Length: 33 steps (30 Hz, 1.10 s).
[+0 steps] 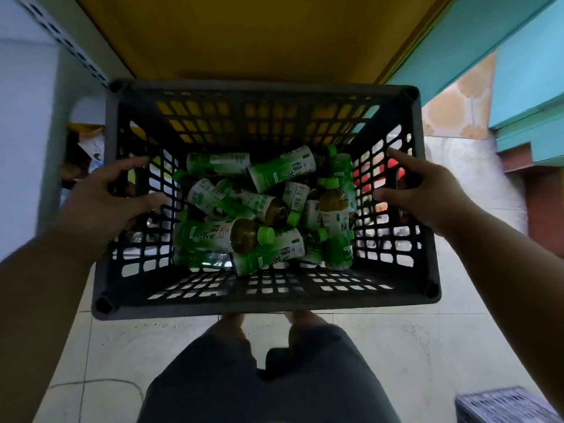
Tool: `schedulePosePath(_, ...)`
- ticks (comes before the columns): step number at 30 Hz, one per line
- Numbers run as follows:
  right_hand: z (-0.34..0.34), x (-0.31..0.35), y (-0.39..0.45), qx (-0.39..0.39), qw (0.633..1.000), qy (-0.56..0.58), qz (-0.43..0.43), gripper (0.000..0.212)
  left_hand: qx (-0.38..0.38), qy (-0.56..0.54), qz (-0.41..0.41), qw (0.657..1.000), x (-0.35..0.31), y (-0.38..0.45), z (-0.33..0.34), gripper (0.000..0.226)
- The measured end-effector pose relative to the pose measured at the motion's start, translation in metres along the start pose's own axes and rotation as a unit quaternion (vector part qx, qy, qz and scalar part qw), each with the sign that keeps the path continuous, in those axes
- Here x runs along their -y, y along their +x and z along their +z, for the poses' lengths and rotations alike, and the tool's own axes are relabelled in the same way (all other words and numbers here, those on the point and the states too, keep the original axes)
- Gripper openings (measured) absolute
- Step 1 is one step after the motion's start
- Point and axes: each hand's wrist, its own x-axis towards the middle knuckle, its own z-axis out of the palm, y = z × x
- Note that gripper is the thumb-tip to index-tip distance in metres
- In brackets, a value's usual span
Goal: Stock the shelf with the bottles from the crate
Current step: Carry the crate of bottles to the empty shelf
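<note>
Tiled floor (396,346), teal wall (525,65)

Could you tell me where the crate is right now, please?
The crate is mid-frame in the head view, between the left hand and right hand, below the yellow shelf.

One dark crate (265,303), roughly ten green-capped tea bottles (280,167) heaped inside, exact count unclear; two hands

head view, steeply downward, close over crate (265,303)
</note>
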Motion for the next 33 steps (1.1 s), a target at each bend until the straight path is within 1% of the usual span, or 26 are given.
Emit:
schedulePosePath(4, -0.062, 0.018, -0.048, 0.004, 1.0, 0.025, -0.018, 0.101, -0.021, -0.003, 0.011, 1.0, -0.065, -0.06, -0.014, 0.07)
schedulePosePath(6, -0.088, 0.017, -0.064, 0.012, 0.998, 0.039, -0.042, 0.103, -0.039, 0.005, 0.026, 0.999, -0.088, -0.093, -0.013, 0.074)
schedulePosePath(8, -0.112, 0.017, -0.074, 0.022, 0.996, 0.046, -0.066, 0.103, -0.074, -0.009, 0.028, 0.997, -0.104, -0.129, -0.006, 0.076)
schedulePosePath(11, -0.148, 0.022, -0.085, 0.052, 0.991, 0.04, -0.117, 0.098, -0.117, -0.044, 0.013, 0.992, -0.116, -0.184, 0.01, 0.08)
schedulePosePath(14, -0.174, 0.036, -0.09, 0.1, 0.981, 0.031, -0.164, 0.102, -0.162, -0.109, -0.013, 0.981, -0.113, -0.234, 0.027, 0.08)
schedulePosePath(17, -0.186, 0.053, -0.098, 0.132, 0.97, 0.011, -0.203, 0.105, -0.21, -0.143, -0.034, 0.967, -0.101, -0.29, 0.043, 0.083)
schedulePosePath(19, -0.183, 0.067, -0.107, 0.156, 0.962, 0.004, -0.226, 0.109, -0.257, -0.153, -0.053, 0.953, -0.089, -0.329, 0.051, 0.082)
schedulePosePath(21, -0.172, 0.079, -0.116, 0.185, 0.95, -0.018, -0.25, 0.118, -0.299, -0.166, -0.081, 0.936, -0.075, -0.367, 0.058, 0.083)
schedulePosePath(23, -0.155, 0.089, -0.127, 0.216, 0.935, -0.035, -0.278, 0.121, -0.335, -0.175, -0.106, 0.92, -0.06, -0.404, 0.059, 0.086)
schedulePosePath(27, -0.103, 0.114, -0.175, 0.272, 0.904, -0.074, -0.321, 0.125, -0.404, -0.182, -0.146, 0.884, -0.028, -0.484, 0.055, 0.09)
schedulePosePath(29, -0.073, 0.124, -0.203, 0.284, 0.897, -0.11, -0.321, 0.121, -0.427, -0.184, -0.168, 0.869, -0.01, -0.524, 0.05, 0.091)
schedulePosePath(31, -0.04, 0.132, -0.227, 0.305, 0.886, -0.11, -0.331, 0.118, -0.453, -0.192, -0.196, 0.848, 0.005, -0.563, 0.041, 0.09)
schedulePosePath(33, -0.006, 0.142, -0.252, 0.33, 0.872, -0.115, -0.343, 0.121, -0.473, -0.191, -0.226, 0.83, 0.019, -0.6, 0.03, 0.089)
